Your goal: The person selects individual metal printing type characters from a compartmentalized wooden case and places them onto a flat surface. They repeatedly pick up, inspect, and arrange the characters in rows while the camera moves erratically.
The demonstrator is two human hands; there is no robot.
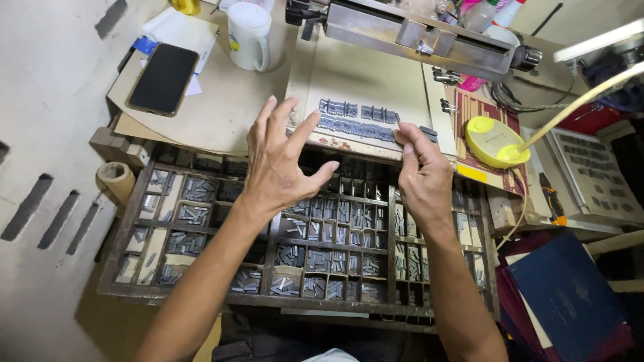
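Note:
My left hand [278, 161] hovers with fingers spread above the far edge of a wooden type case [201, 295], holding nothing. My right hand [422, 171] has its fingertips pressed against the right end of two rows of small grey metal type pieces [355, 121] lying on a beige metal tray [365, 74]. Its fingers are curled together at the row's end; I cannot tell whether a piece is pinched between them. The type case below holds several compartments filled with grey metal type.
A black phone [163, 78] and white mug [249, 35] sit on a board at back left. A metal machine bar [416, 33] runs behind the tray. A yellow lamp base [495, 141] stands right. A dark blue folder [570, 295] lies lower right.

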